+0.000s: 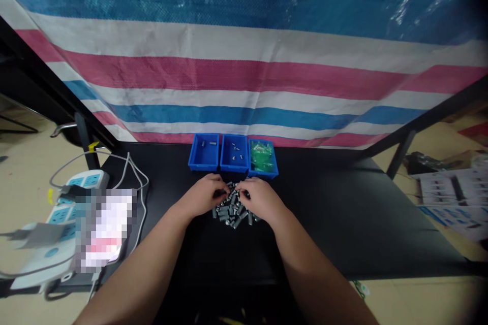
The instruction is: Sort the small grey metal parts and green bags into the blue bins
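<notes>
A heap of small grey metal cylinders (232,212) lies on the black table (343,223). My left hand (204,194) rests on the heap's left side with its fingers curled and pinched on a small piece. On the heap's right side, my right hand (259,198) has its fingers closed on another small grey piece. The fingertips of both hands almost meet above the heap. Behind the heap stand three blue bins: the left bin (204,153) and the middle bin (234,154) hold a few small grey parts, and the right bin (263,158) holds green parts.
A striped blue, white and pink tarp (244,61) hangs behind the table. White power strips (82,181) with cables and a blurred patch lie at the table's left edge. Papers (450,198) lie on the right, beyond the table. Black frame bars (423,122) slant on both sides.
</notes>
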A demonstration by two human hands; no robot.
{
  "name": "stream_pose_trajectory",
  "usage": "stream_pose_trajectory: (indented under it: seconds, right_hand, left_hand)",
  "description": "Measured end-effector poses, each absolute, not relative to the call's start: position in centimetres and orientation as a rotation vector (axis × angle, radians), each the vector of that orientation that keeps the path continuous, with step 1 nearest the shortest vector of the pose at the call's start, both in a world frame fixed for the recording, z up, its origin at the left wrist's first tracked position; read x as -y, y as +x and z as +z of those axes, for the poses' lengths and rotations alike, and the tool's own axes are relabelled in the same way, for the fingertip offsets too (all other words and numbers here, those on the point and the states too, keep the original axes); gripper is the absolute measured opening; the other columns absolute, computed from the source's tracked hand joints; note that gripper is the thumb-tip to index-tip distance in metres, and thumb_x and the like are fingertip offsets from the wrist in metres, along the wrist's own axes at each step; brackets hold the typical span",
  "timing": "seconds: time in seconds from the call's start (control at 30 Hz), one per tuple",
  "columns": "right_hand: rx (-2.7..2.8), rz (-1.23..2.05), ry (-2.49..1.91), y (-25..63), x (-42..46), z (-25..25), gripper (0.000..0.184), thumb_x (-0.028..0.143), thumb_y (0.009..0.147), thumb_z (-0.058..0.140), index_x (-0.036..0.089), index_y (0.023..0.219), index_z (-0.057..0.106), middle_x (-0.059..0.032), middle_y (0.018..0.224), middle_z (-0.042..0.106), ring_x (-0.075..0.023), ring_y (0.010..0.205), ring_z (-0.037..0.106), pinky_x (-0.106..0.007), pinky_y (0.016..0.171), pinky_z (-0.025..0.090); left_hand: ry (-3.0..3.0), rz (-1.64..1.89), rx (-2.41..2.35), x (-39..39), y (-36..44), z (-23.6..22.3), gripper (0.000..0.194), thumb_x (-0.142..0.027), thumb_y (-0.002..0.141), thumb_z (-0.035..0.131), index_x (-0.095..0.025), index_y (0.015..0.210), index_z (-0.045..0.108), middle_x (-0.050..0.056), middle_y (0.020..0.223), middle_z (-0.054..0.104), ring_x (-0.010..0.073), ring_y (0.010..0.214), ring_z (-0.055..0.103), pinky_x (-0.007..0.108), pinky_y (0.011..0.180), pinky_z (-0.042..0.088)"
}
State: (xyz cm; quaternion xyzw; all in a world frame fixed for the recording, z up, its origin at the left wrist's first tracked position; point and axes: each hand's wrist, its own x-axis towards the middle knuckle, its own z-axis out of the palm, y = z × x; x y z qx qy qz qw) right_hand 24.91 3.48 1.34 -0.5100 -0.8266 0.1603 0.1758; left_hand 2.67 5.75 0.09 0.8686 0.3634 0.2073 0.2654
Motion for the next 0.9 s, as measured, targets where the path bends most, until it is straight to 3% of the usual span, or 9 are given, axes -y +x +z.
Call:
stream_pose_trajectory:
  seconds: [0.17,0.33,0.4,0.47,0.53,0.77,0.9]
  right_hand:
    - [2.25,0.48,-1.489,24.7,-3.4,1.0,0.016,0.011,0.08,0.065,0.023,0.085,0.073,-0.0005,0.078,0.071,-0.0163,0.076,0.064,-0.027,0.071,0.043]
    - [2.059,0.655,-1.307,24.8,-3.6,1.1,0.009,0.015,0.081,0.064,0.022,0.078,0.069,0.0023,0.066,0.066,-0.0121,0.06,0.059,-0.024,0.06,0.043]
    - [1.851,0.714,-1.231,24.6,-3.8,1.0,0.013,0.021,0.085,0.064,0.021,0.095,0.072,-0.0013,0.079,0.072,-0.0131,0.064,0.063,-0.024,0.059,0.046]
    - [1.69,0.744,-1.189,24.5,-4.1,0.8,0.036,0.025,0.086,0.065,0.022,0.122,0.067,-0.0062,0.099,0.075,-0.0147,0.072,0.068,-0.025,0.06,0.05]
    - [1.67,0.772,-1.184,24.4,-4.2,0.5,0.046,0.027,0.086,0.068,0.022,0.131,0.062,-0.0079,0.104,0.075,-0.0151,0.072,0.068,-0.026,0.061,0.053]
    - [1.677,1.067,-1.079,23.5,-3.9,-0.1,0.02,0.032,0.088,0.068,0.021,0.105,0.07,-0.0066,0.098,0.075,-0.019,0.087,0.073,-0.032,0.078,0.059]
    - [1.572,1.247,-1.095,23.7,-3.9,0.0,0.018,0.036,0.085,0.071,0.02,0.088,0.064,-0.0005,0.076,0.069,-0.014,0.063,0.068,-0.026,0.062,0.056]
  left_hand:
    - [2.325,0.567,-0.988,-5.6,2.7,0.7,0.014,-0.017,0.088,0.064,-0.023,0.096,0.073,0.003,0.092,0.071,0.0187,0.091,0.065,0.029,0.082,0.049]
    - [2.189,0.578,-1.076,-5.3,2.6,1.6,0.013,-0.017,0.086,0.061,-0.022,0.094,0.069,-0.001,0.078,0.071,0.0151,0.07,0.065,0.025,0.066,0.045]
    - [2.148,0.588,-1.091,-5.3,2.6,1.6,0.012,-0.017,0.085,0.061,-0.022,0.094,0.069,-0.001,0.076,0.071,0.0147,0.067,0.065,0.025,0.063,0.044]
    - [2.105,0.634,-1.093,-5.4,2.7,1.6,0.011,-0.018,0.086,0.061,-0.021,0.092,0.069,0.0,0.077,0.071,0.0148,0.068,0.065,0.024,0.064,0.045]
    - [2.047,0.718,-1.089,-5.4,2.7,1.4,0.011,-0.019,0.087,0.06,-0.019,0.092,0.069,0.001,0.079,0.072,0.0149,0.071,0.066,0.024,0.066,0.046]
    - [1.83,0.869,-0.967,-5.3,3.2,1.2,0.013,-0.028,0.09,0.063,-0.017,0.095,0.069,0.003,0.085,0.073,0.0147,0.076,0.065,0.025,0.072,0.049]
    - [1.872,0.828,-0.938,-5.2,3.3,1.4,0.016,-0.032,0.091,0.064,-0.018,0.095,0.07,0.002,0.084,0.071,0.0138,0.075,0.064,0.024,0.069,0.046]
